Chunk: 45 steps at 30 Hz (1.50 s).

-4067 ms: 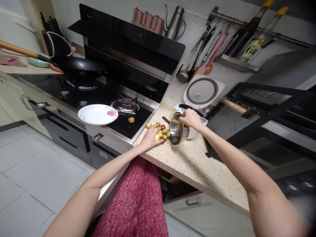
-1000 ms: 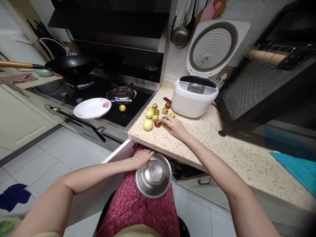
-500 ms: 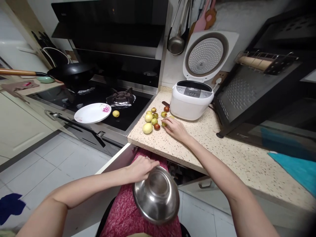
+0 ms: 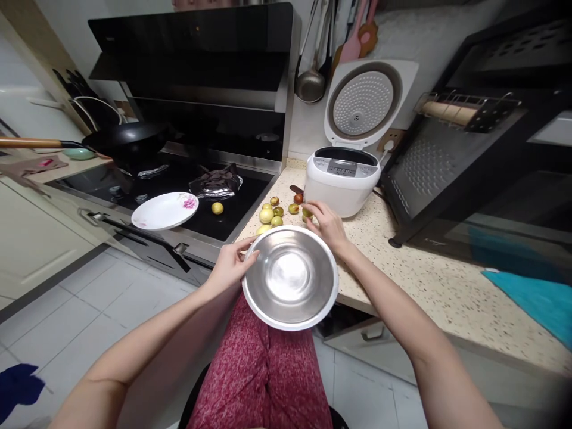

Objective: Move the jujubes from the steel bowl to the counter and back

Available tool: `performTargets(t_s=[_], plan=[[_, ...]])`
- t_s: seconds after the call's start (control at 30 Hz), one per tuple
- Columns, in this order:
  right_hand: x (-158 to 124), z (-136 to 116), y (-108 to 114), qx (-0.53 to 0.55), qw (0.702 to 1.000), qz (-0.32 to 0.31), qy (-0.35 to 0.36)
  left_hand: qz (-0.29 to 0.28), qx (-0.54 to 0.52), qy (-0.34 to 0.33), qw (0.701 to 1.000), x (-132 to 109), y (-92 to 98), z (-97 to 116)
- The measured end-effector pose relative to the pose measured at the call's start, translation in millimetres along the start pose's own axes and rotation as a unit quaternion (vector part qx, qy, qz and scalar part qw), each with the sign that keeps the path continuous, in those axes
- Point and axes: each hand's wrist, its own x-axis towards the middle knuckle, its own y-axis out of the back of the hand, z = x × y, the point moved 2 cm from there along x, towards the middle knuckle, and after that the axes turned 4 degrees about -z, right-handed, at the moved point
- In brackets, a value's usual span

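Observation:
My left hand (image 4: 230, 263) grips the rim of a shiny steel bowl (image 4: 290, 277), thumb on the inside. Its hollow faces up toward me over my lap, and nothing lies in it. On the counter behind the bowl, the fingers of my right hand (image 4: 326, 223) close around a greenish jujube (image 4: 306, 213). Several more green and brown jujubes (image 4: 293, 208) and larger pale yellow round fruits (image 4: 266, 215) lie to the left of that hand. The bowl's far rim hides part of the group.
An open white rice cooker (image 4: 342, 179) stands behind my right hand. To the left, a flowered white plate (image 4: 165, 211) and one yellow fruit (image 4: 217, 208) rest on the stove, with a black wok (image 4: 127, 140) farther back. A dark oven (image 4: 473, 196) fills the right side.
The bowl has risen from my lap to the counter edge and turned from underside up to hollow up. My right hand has shifted slightly right and closed on a jujube.

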Motion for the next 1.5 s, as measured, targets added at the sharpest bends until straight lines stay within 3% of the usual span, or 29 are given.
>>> performTargets(t_s=[0.17, 0.3, 0.4, 0.53, 0.63, 0.73, 0.83, 0.9, 1.0, 1.1, 1.2, 1.5], plan=[[2.7, 1.2, 10.0, 0.077, 0.996, 0.038, -0.017, 0.003, -0.086, 0.004, 0.996, 10.2, 3.2, -8.4], [4.6, -6.4, 25.1, 0.193, 0.98, 0.039, 0.02, -0.005, -0.141, 0.009, 0.99, 14.3, -2.4, -10.1], [4.0, -18.5, 34.7, 0.263, 0.962, -0.027, 0.064, -0.016, -0.17, 0.014, 0.985, 17.6, -12.7, -9.9], [0.6, -29.3, 35.1, 0.293, 0.937, -0.166, 0.095, -0.059, -0.199, 0.039, 0.978, 22.1, -28.4, -7.4], [-1.9, -28.7, 29.7, 0.275, 0.924, -0.248, 0.091, -0.053, -0.134, 0.001, 0.99, 25.1, -30.9, -0.2], [-4.0, -25.4, 25.7, 0.249, 0.92, -0.294, 0.077, 0.014, 0.018, -0.09, 0.996, 32.0, -24.2, 9.7], [-5.8, -24.5, 25.0, 0.227, 0.92, -0.311, 0.077, 0.094, 0.139, -0.182, 0.969, 49.0, -18.3, 13.4], [-6.9, -25.0, 24.9, 0.22, 0.919, -0.318, 0.08, 0.118, 0.174, -0.237, 0.949, 65.0, -19.0, 9.2], [-8.3, -26.1, 24.3, 0.222, 0.914, -0.329, 0.082, 0.107, 0.166, -0.267, 0.943, 87.9, -24.2, -4.3], [-9.5, -26.6, 23.1, 0.213, 0.914, -0.336, 0.075, 0.056, 0.098, -0.293, 0.949, 98.2, -28.6, -15.4], [-10.3, -27.3, 22.6, 0.203, 0.917, -0.338, 0.068, 0.006, 0.062, -0.316, 0.947, 95.6, -28.9, -18.9], [-9.3, -23.2, 26.9, 0.234, 0.918, -0.31, 0.074, -0.058, 0.065, -0.386, 0.919, 85.0, -26.3, -17.3]])
